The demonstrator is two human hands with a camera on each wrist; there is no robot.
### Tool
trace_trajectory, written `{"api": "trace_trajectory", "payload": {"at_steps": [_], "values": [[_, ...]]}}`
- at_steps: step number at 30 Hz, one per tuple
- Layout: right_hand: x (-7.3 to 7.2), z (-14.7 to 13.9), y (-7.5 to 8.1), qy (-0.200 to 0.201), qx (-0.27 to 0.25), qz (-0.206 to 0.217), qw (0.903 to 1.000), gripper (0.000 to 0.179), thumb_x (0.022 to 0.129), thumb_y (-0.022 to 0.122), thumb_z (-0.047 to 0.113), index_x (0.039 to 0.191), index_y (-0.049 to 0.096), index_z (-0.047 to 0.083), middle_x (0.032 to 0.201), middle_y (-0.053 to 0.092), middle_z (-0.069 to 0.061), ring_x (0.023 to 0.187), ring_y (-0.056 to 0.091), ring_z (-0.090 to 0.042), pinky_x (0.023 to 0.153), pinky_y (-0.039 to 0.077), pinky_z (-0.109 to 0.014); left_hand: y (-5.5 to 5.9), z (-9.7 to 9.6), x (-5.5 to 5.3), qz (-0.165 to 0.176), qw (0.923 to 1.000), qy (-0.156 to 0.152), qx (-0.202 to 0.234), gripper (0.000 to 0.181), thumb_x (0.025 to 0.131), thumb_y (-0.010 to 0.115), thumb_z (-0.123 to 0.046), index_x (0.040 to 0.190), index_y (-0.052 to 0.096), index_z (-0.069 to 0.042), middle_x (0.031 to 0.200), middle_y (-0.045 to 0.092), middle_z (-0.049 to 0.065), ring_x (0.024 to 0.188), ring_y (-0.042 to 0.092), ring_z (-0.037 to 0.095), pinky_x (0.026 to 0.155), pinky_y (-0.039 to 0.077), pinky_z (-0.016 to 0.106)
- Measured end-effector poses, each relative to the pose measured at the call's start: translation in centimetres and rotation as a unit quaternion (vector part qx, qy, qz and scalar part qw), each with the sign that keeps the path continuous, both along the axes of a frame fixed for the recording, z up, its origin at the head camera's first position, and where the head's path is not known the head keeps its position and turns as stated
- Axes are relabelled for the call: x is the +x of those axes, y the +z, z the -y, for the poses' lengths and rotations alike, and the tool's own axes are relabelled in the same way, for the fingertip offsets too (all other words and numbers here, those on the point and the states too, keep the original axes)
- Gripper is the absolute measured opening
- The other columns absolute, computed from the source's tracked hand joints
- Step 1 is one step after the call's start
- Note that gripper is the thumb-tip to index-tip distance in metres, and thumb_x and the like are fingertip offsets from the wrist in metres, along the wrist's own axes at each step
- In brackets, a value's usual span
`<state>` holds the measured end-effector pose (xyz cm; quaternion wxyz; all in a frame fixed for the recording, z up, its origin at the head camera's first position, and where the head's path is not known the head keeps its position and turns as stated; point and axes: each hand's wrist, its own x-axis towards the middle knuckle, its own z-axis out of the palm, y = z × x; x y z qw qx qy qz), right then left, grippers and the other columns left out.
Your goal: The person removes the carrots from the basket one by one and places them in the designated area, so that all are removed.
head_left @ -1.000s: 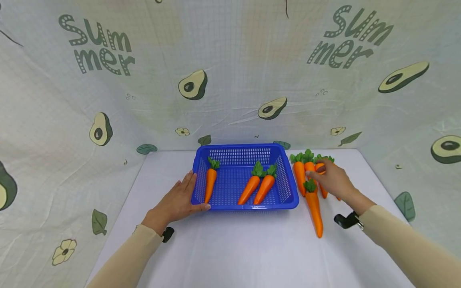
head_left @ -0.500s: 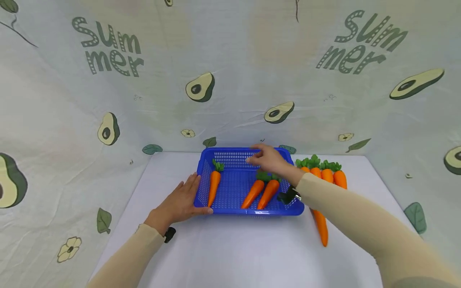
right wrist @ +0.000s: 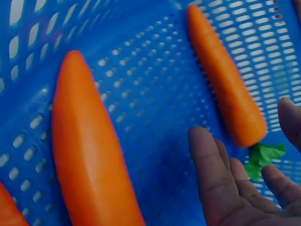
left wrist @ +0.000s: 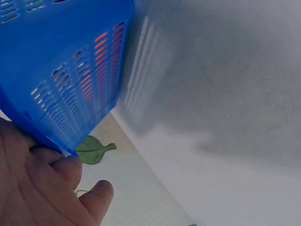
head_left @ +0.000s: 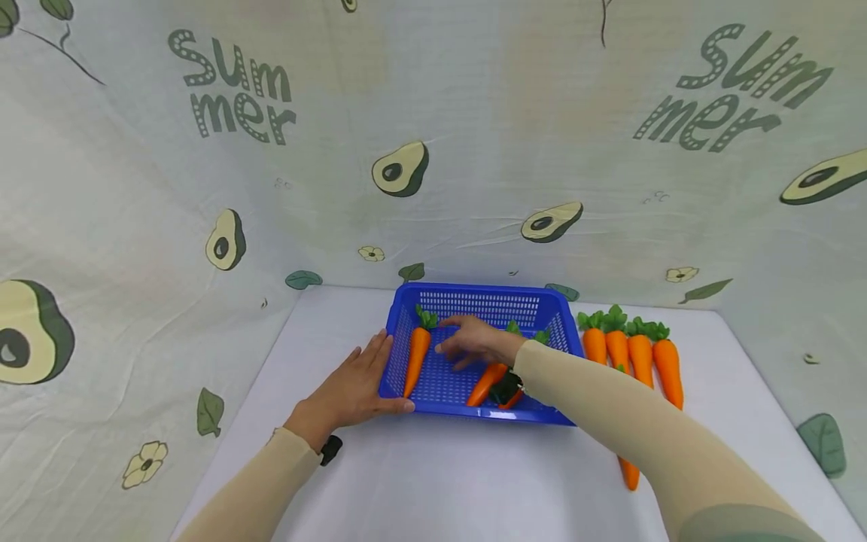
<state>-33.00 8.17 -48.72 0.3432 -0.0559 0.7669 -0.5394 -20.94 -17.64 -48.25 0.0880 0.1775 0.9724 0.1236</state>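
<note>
A blue plastic basket (head_left: 484, 289) stands on the white table. Along its left side lies an orange carrot (head_left: 417, 361) with green leaves. My right hand (head_left: 477, 340) reaches inside the basket, just right of that carrot's top. In the right wrist view its fingers (right wrist: 209, 165) are spread apart near the carrot's leafy end (right wrist: 228, 89), holding nothing. Two more carrots lie in the basket's right half, partly under my right wrist; one carrot (head_left: 485, 384) shows best. My left hand (head_left: 348, 384) rests on the basket's front left corner, fingers straight along the side, thumb on the front rim.
Several carrots (head_left: 667, 373) lie in a row on the table right of the basket, partly hidden by my right sleeve (head_left: 603, 391). The tip of another carrot (head_left: 630, 474) shows below the sleeve. A printed cloth (head_left: 474, 188) hangs behind the table.
My right hand has moved left from the carrots on the table, across the basket's right side, to beside the left carrot. My left hand has stayed on the basket corner.
</note>
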Motion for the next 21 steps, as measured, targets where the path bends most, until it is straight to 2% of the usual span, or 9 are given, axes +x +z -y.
{"api": "trace_trajectory", "payload": {"at_steps": [3, 9, 15, 18, 21], "values": [[0.0, 0.2, -0.6, 0.008, -0.003, 0.011, 0.9999, 0.071, 0.097, 0.077, 0.012, 0.159, 0.044, 0.008, 0.127, 0.07, -0.026, 0.116, 0.071, -0.039, 0.087, 0.065, -0.052, 0.0, 0.0, 0.0, -0.003, 1.0, -0.003, -0.004, 0.131, 0.083, 0.056, -0.09, 0.169, 0.01, -0.003, 0.178, 0.007, 0.017, 0.164, 0.015, 0.034, 0.132, 0.018, 0.056], [-0.1, 0.9, -1.5, 0.014, -0.013, 0.031, 0.9993, 0.071, 0.098, 0.076, 0.011, 0.16, 0.041, 0.006, 0.125, 0.07, -0.025, 0.113, 0.072, -0.037, 0.086, 0.065, -0.05, 0.0, 0.0, 0.0, -0.004, 1.0, -0.003, -0.003, 0.131, 0.083, 0.056, -0.089, 0.169, 0.01, -0.002, 0.178, 0.007, 0.018, 0.164, 0.015, 0.034, 0.132, 0.017, 0.056], [-0.2, 2.4, -2.9, 0.009, -0.033, 0.038, 0.9987, 0.08, 0.096, 0.077, 0.008, 0.161, 0.032, 0.0, 0.119, 0.074, -0.023, 0.104, 0.076, -0.034, 0.082, 0.066, -0.046, -0.3, -0.1, 0.2, 0.004, 1.0, 0.001, -0.003, 0.131, 0.083, 0.055, -0.09, 0.169, 0.008, -0.004, 0.178, 0.005, 0.016, 0.165, 0.014, 0.033, 0.132, 0.016, 0.056], [-0.1, 3.4, -3.1, 0.013, -0.054, 0.045, 0.9974, 0.087, 0.096, 0.077, 0.009, 0.164, 0.024, 0.002, 0.123, 0.071, -0.024, 0.1, 0.078, -0.033, 0.084, 0.066, -0.045, -0.2, -0.1, 0.2, 0.005, 1.0, 0.0, -0.005, 0.131, 0.083, 0.055, -0.091, 0.169, 0.007, -0.005, 0.178, 0.004, 0.016, 0.164, 0.015, 0.033, 0.132, 0.017, 0.056], [-0.1, 4.3, -2.8, 0.021, -0.071, 0.039, 0.9965, 0.092, 0.097, 0.076, 0.011, 0.167, 0.016, 0.003, 0.134, 0.064, -0.027, 0.103, 0.077, -0.033, 0.088, 0.065, -0.045, 0.0, 0.0, 0.0, 0.006, 1.0, -0.001, -0.004, 0.131, 0.083, 0.055, -0.09, 0.169, 0.008, -0.004, 0.178, 0.004, 0.016, 0.164, 0.016, 0.035, 0.132, 0.018, 0.056]]}}
